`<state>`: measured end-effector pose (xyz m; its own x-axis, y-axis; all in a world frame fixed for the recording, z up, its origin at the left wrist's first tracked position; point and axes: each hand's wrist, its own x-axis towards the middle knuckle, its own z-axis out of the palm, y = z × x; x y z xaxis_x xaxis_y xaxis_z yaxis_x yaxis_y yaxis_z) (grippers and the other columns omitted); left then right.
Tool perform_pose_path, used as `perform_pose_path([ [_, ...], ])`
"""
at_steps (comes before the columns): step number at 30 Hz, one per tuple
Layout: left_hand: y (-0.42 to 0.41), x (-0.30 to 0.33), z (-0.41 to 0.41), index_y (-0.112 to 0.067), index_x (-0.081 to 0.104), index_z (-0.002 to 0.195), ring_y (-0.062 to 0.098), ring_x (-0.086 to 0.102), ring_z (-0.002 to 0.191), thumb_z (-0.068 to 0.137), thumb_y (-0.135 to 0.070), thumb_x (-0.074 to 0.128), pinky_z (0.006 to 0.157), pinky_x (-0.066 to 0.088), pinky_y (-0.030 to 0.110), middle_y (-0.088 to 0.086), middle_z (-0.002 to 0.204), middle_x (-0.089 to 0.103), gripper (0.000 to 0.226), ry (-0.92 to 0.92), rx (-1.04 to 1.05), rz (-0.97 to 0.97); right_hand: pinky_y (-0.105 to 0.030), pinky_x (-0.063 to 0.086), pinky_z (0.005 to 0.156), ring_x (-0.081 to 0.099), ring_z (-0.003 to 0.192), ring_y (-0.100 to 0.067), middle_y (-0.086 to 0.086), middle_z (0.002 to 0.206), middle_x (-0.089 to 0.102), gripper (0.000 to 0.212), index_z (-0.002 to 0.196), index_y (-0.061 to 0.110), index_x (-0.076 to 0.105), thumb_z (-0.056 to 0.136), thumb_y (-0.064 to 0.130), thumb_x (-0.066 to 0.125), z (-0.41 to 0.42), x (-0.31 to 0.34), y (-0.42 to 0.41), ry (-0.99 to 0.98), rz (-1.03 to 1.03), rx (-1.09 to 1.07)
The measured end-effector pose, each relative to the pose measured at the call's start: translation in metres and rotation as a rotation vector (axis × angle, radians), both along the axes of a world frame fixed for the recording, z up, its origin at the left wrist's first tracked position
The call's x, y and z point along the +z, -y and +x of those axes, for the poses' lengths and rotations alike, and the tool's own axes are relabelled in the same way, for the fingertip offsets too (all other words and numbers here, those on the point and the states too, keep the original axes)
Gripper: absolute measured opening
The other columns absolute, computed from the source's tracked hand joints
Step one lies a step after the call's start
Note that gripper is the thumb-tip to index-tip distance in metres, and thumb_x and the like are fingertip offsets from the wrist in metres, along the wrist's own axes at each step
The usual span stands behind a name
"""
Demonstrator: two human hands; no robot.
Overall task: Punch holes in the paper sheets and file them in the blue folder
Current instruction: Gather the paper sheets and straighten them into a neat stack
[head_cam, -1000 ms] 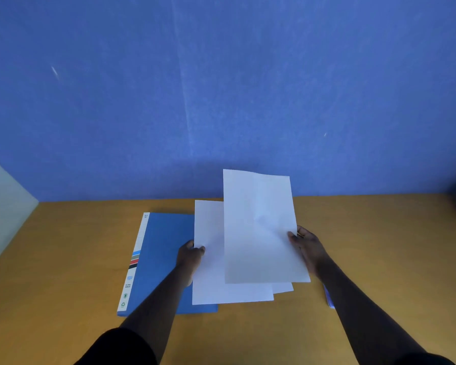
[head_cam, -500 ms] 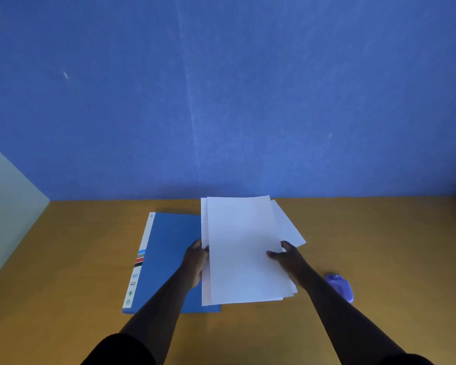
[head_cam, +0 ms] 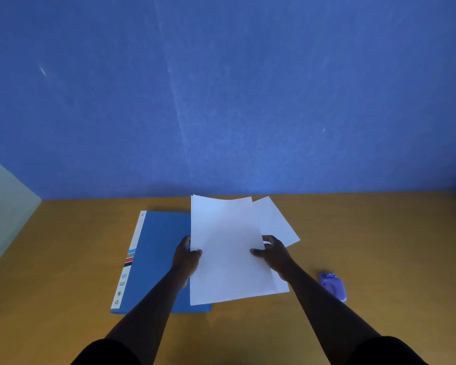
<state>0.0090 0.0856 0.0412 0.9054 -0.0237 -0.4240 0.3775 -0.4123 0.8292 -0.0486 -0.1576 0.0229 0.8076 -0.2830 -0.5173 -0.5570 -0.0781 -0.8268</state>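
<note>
Both hands hold the sheets (head_cam: 229,248) near the far edge of the surface (head_cam: 379,233). The left hand (head_cam: 186,256) has its grip closed on the left side of the sheets, and the right hand (head_cam: 273,252) pinches the right side. One sheet sticks out, tilted, behind the others. The folder (head_cam: 158,259) lies closed under their left part. A punch (head_cam: 332,285) lies toward the right edge, apart from the sheets.
</note>
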Motion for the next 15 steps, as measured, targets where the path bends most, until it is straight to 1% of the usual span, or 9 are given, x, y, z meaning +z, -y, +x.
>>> perform_pose_path([
  [2, 0.0, -0.002, 0.006, -0.02, 0.054, 0.113, 0.021, 0.061, 0.091, 0.088, -0.003, 0.055, 0.074, 0.049, 0.029, 0.005, 0.109, 0.063, 0.03, 0.034, 0.023, 0.033, -0.039, 0.058, 0.085, 0.068, 0.094, -0.024, -0.006, 0.104, 0.069, 0.042, 0.121, 0.011, 0.057, 0.082, 0.017, 0.072, 0.008, -0.002, 0.005, -0.03, 0.023, -0.023],
  [4, -0.001, -0.001, 0.012, -0.017, 0.054, 0.119, 0.023, 0.059, 0.096, 0.09, -0.004, 0.055, 0.079, 0.049, 0.032, 0.004, 0.112, 0.061, 0.031, 0.06, 0.051, 0.064, -0.031, 0.056, 0.075, 0.07, 0.088, -0.021, -0.006, 0.099, 0.071, 0.036, 0.118, 0.011, 0.06, 0.083, 0.015, 0.067, 0.016, -0.004, 0.012, -0.078, -0.011, -0.055],
  [5, -0.001, 0.0, 0.015, -0.015, 0.053, 0.122, 0.022, 0.057, 0.098, 0.091, -0.005, 0.055, 0.081, 0.048, 0.033, 0.004, 0.113, 0.06, 0.032, 0.071, 0.064, 0.08, -0.028, 0.055, 0.071, 0.07, 0.085, -0.019, -0.006, 0.099, 0.072, 0.036, 0.117, 0.011, 0.061, 0.082, 0.015, 0.065, 0.02, -0.006, 0.017, -0.103, -0.078, -0.061],
  [6, -0.001, 0.001, 0.017, -0.014, 0.051, 0.124, 0.022, 0.056, 0.099, 0.092, -0.005, 0.054, 0.082, 0.048, 0.033, 0.003, 0.113, 0.059, 0.033, 0.079, 0.071, 0.092, -0.027, 0.055, 0.07, 0.07, 0.086, -0.019, -0.007, 0.101, 0.072, 0.037, 0.118, 0.011, 0.062, 0.081, 0.015, 0.064, 0.024, -0.01, 0.024, -0.13, -0.184, -0.048],
  [8, -0.001, 0.002, 0.02, -0.014, 0.05, 0.126, 0.021, 0.055, 0.102, 0.093, -0.005, 0.054, 0.083, 0.047, 0.034, 0.002, 0.114, 0.057, 0.034, 0.093, 0.086, 0.107, -0.028, 0.052, 0.082, 0.066, 0.103, -0.025, -0.008, 0.115, 0.068, 0.041, 0.122, 0.011, 0.059, 0.081, 0.017, 0.061, 0.03, -0.02, 0.04, -0.197, -0.412, -0.004],
  [9, -0.001, 0.001, 0.023, -0.014, 0.05, 0.126, 0.023, 0.055, 0.104, 0.093, -0.006, 0.054, 0.084, 0.048, 0.035, 0.002, 0.115, 0.057, 0.034, 0.1, 0.099, 0.117, -0.03, 0.05, 0.088, 0.062, 0.111, -0.028, -0.01, 0.122, 0.065, 0.044, 0.125, 0.01, 0.056, 0.082, 0.017, 0.06, 0.033, -0.026, 0.047, -0.226, -0.491, 0.001],
  [11, -0.003, 0.0, 0.025, -0.014, 0.051, 0.124, 0.026, 0.057, 0.107, 0.093, -0.006, 0.054, 0.087, 0.05, 0.038, 0.004, 0.117, 0.059, 0.032, 0.119, 0.12, 0.14, -0.037, 0.048, 0.095, 0.056, 0.118, -0.033, -0.013, 0.13, 0.058, 0.05, 0.129, 0.007, 0.049, 0.082, 0.021, 0.06, 0.036, -0.037, 0.059, -0.295, -0.608, -0.046],
  [13, -0.006, -0.004, 0.027, -0.015, 0.051, 0.121, 0.027, 0.059, 0.107, 0.092, -0.007, 0.055, 0.088, 0.052, 0.039, 0.006, 0.116, 0.061, 0.03, 0.134, 0.139, 0.163, -0.042, 0.044, 0.096, 0.051, 0.12, -0.035, -0.015, 0.133, 0.051, 0.057, 0.131, 0.006, 0.045, 0.084, 0.031, 0.065, 0.039, -0.045, 0.066, -0.377, -0.713, -0.081],
  [15, -0.008, -0.006, 0.03, -0.015, 0.051, 0.118, 0.026, 0.059, 0.105, 0.093, -0.007, 0.056, 0.086, 0.053, 0.038, 0.005, 0.112, 0.061, 0.027, 0.144, 0.147, 0.191, -0.043, 0.043, 0.094, 0.047, 0.122, -0.035, -0.015, 0.136, 0.046, 0.068, 0.131, 0.005, 0.045, 0.082, 0.045, 0.069, 0.043, -0.053, 0.071, -0.43, -0.815, -0.06],
])
